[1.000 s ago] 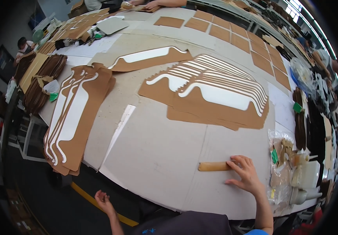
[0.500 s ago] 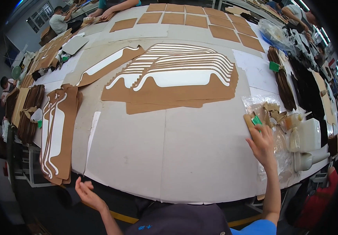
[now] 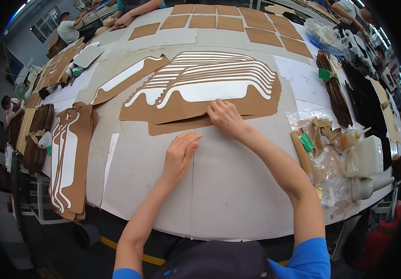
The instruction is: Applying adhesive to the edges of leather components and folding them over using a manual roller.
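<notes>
Overlapping brown sheets with white curved shapes (image 3: 214,93) lie fanned out in the middle of the table. My right hand (image 3: 226,118) is closed on the front edge of the top brown sheet, its fingertips curled over the rim. That edge looks slightly raised near the fingers; the thumb is mostly hidden. Just in front of the pile, to the left, my left hand (image 3: 178,157) is held with its fingers stretched out together and nothing in it. One separate brown sheet with a white shape (image 3: 128,76) lies behind and to the left of the pile.
More white-marked brown pieces (image 3: 65,162) are stacked at the table's left edge. On the right are a clear plastic bag (image 3: 328,174) with brown scraps, a strip with green tape (image 3: 306,142) and a white plastic container (image 3: 370,156). Brown rectangles (image 3: 203,22) lie at the back, near a co-worker's hands.
My right hand has left the green-taped strip and moved left to the brown sheets, taking hold of an edge. My left hand has come up from below the table's front edge towards the pile.
</notes>
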`<action>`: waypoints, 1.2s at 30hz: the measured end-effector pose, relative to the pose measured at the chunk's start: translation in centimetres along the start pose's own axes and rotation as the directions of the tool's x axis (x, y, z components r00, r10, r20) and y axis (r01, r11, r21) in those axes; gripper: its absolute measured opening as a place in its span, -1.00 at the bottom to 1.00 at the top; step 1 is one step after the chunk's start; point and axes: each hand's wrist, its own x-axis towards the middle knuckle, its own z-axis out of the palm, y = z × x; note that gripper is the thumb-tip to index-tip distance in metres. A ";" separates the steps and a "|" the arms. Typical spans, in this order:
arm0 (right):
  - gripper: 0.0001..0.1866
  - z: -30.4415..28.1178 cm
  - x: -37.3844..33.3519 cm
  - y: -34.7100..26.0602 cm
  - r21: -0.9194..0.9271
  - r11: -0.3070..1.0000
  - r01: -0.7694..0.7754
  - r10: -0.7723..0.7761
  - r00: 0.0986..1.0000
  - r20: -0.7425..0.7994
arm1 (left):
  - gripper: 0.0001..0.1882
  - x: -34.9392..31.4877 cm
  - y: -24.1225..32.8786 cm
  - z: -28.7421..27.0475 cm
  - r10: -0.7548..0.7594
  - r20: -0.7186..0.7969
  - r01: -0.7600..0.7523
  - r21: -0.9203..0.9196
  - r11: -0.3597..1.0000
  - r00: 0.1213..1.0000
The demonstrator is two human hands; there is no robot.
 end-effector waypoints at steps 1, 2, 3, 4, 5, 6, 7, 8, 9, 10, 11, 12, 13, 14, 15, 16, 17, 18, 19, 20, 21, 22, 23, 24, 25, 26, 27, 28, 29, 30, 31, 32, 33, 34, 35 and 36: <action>-0.94 0.2 0.5 0.1 0.002 1.000 -0.001 0.001 1.000 0.003 | -0.59 1.1 -0.4 0.7 0.049 0.025 -0.050 0.029 0.998 0.998; -0.92 0.3 1.2 0.2 0.178 0.955 -0.237 0.244 0.970 -0.013 | -0.59 2.2 -1.0 1.3 0.101 0.054 -0.104 0.055 0.993 0.993; -0.89 0.2 1.7 0.6 0.348 0.825 -0.446 0.472 0.882 0.013 | -0.59 3.4 -1.6 1.6 0.102 0.056 -0.105 0.051 0.993 0.993; -0.89 0.1 1.8 2.0 0.335 0.825 -0.454 0.478 0.878 0.013 | -0.58 4.8 -2.4 2.3 0.196 0.067 -0.205 0.184 0.961 0.978; -0.83 -0.2 2.1 3.5 0.563 0.547 -0.620 0.692 0.713 0.112 | -0.56 5.9 -3.2 2.8 0.288 0.087 -0.300 0.317 0.900 0.954; -0.76 -0.6 2.2 5.2 0.714 0.187 -0.675 0.818 0.509 0.266 | -0.56 7.0 -4.0 3.4 0.297 0.090 -0.310 0.309 0.899 0.951; -0.74 -1.6 2.3 6.9 0.804 0.120 -0.583 0.862 0.463 0.208 | -0.53 7.6 -5.4 3.7 0.197 0.054 -0.204 0.335 0.920 0.979; -0.71 -3.4 1.9 9.4 0.879 0.064 -0.473 0.901 0.406 0.152 | -0.49 8.1 -6.6 4.0 0.100 0.014 -0.098 0.354 0.930 0.995; -0.72 -5.6 0.6 13.0 0.961 -0.016 -0.275 0.932 0.345 0.114 | -0.33 8.5 -7.5 4.2 0.030 0.079 -0.053 0.308 0.950 0.996; -0.73 -10.1 -0.3 16.2 0.921 0.127 -0.369 0.899 0.436 0.051 | -0.33 8.5 -7.6 4.3 0.031 0.078 -0.053 0.306 0.951 0.996; -0.73 -14.5 0.5 17.2 0.966 0.199 -0.166 0.829 0.554 -0.076 | -0.33 8.1 -7.7 4.1 0.048 0.059 -0.065 0.343 0.937 0.997; -0.75 -19.8 -0.2 19.4 0.975 0.176 -0.137 0.830 0.554 -0.072 | -0.33 8.1 -7.4 4.6 0.080 0.055 -0.094 0.361 0.928 0.995; -0.71 -24.4 1.2 17.7 0.930 0.304 -0.209 0.823 0.549 -0.146 | -0.33 7.9 -7.4 4.0 0.071 0.046 -0.083 0.371 0.925 0.996; -0.68 -27.8 2.6 15.1 0.909 0.371 -0.190 0.811 0.544 -0.217 | -0.33 7.8 -7.3 3.1 0.043 0.015 -0.045 0.329 0.943 0.999; -0.65 -31.1 2.4 13.6 0.879 0.432 -0.202 0.746 0.627 -0.223 | -0.33 7.8 -6.8 3.1 0.025 -0.004 -0.023 0.265 0.964 1.000; -0.65 -33.2 1.6 12.9 0.755 0.617 -0.223 0.661 0.667 -0.344 | -0.33 7.8 -5.7 3.5 0.027 0.005 -0.027 0.255 0.967 1.000; -0.63 -33.7 1.5 9.7 0.719 0.623 -0.308 0.687 0.654 -0.315 | -0.30 7.7 -4.0 3.5 -0.154 0.061 0.157 -0.040 0.987 0.986; -0.68 -33.5 0.7 6.6 0.738 0.613 -0.281 0.626 0.743 -0.237 | -0.27 7.4 -2.5 3.3 -0.305 0.162 0.342 -0.314 0.886 0.938; -0.73 -33.1 0.2 3.1 0.761 0.598 -0.252 0.547 0.822 -0.159 | -0.27 6.7 -1.8 2.4 -0.307 0.160 0.343 -0.314 0.885 0.938; -0.72 -31.5 0.6 -1.2 0.600 0.767 -0.227 0.427 0.879 -0.214 | -0.20 5.6 -2.0 1.1 -0.331 0.387 0.504 -0.560 0.657 0.861; -0.61 -29.9 -0.2 -4.7 0.699 0.688 -0.197 0.384 0.915 -0.120 | -0.12 4.6 -1.7 -0.4 -0.251 0.595 0.645 -0.686 0.337 0.764; -0.61 -28.5 -1.0 -7.0 0.535 0.840 -0.091 0.166 0.982 -0.093 | -0.12 3.7 -1.0 -1.6 -0.251 0.602 0.651 -0.681 0.335 0.758; -0.62 -26.1 -2.7 -9.7 0.527 0.850 -0.025 0.083 0.993 -0.087 | -0.10 3.0 0.0 -2.5 -0.249 0.658 0.703 -0.659 0.267 0.711; -0.65 -23.5 -4.8 -12.6 0.577 0.815 -0.050 0.046 0.999 0.022 | -0.07 2.3 0.9 -3.4 -0.245 0.711 0.752 -0.629 0.197 0.659; -0.62 -21.6 -6.8 -15.4 0.608 0.789 -0.090 0.030 0.994 0.109 | -0.04 1.4 0.9 -4.2 -0.241 0.764 0.800 -0.588 0.121 0.599; -0.59 -20.3 -7.8 -17.1 0.648 0.753 -0.114 -0.007 0.983 0.181 | -0.01 0.6 0.5 -5.7 -0.248 0.801 0.832 -0.552 0.050 0.546; -0.59 -19.5 -8.2 -16.9 0.656 0.746 -0.115 -0.006 0.984 0.179 | -0.01 0.2 -0.9 -7.8 -0.258 0.800 0.834 -0.549 0.049 0.542; -0.53 -18.9 -8.4 -15.9 0.641 0.751 -0.159 0.053 0.982 0.181 | -0.11 -0.3 -2.6 -10.1 -0.209 0.838 0.864 -0.482 0.147 0.504; -0.47 -18.2 -8.5 -14.6 0.624 0.754 -0.207 0.114 0.976 0.186 | -0.21 -0.7 -3.6 -11.2 -0.161 0.876 0.878 -0.412 0.244 0.456; -0.42 -17.0 -8.8 -12.8 0.520 0.809 -0.273 0.186 0.959 0.212 | -0.21 -0.6 -3.0 -11.2 -0.165 0.879 0.883 -0.404 0.238 0.447; -0.37 -15.8 -8.9 -10.8 0.472 0.820 -0.323 0.229 0.942 0.246 | -0.26 -0.1 -1.6 -11.3 -0.281 0.857 0.833 -0.260 0.488 0.432; -0.37 -14.8 -9.2 -9.1 0.458 0.811 -0.365 0.268 0.927 0.264 | -0.26 0.3 -0.6 -11.0 -0.379 0.812 0.722 -0.073 0.688 0.444; -0.38 -14.2 -9.6 -7.6 0.435 0.802 -0.408 0.309 0.908 0.282 | -0.32 1.0 -0.3 -9.7 -0.385 0.812 0.670 -0.010 0.742 0.439; -0.38 -14.0 -10.0 -6.5 0.433 0.801 -0.414 0.313 0.905 0.288 | -0.32 1.2 0.0 -8.2 -0.382 0.816 0.672 -0.011 0.740 0.434; -0.38 -13.8 -10.3 -5.4 0.456 0.749 -0.482 0.305 0.860 0.408 | -0.38 1.3 0.5 -6.6 -0.374 0.799 0.559 0.058 0.827 0.471; -0.38 -13.9 -10.8 -4.8 0.466 0.693 -0.550 0.287 0.803 0.522 | -0.44 1.3 0.8 -5.3 -0.358 0.785 0.432 0.129 0.893 0.506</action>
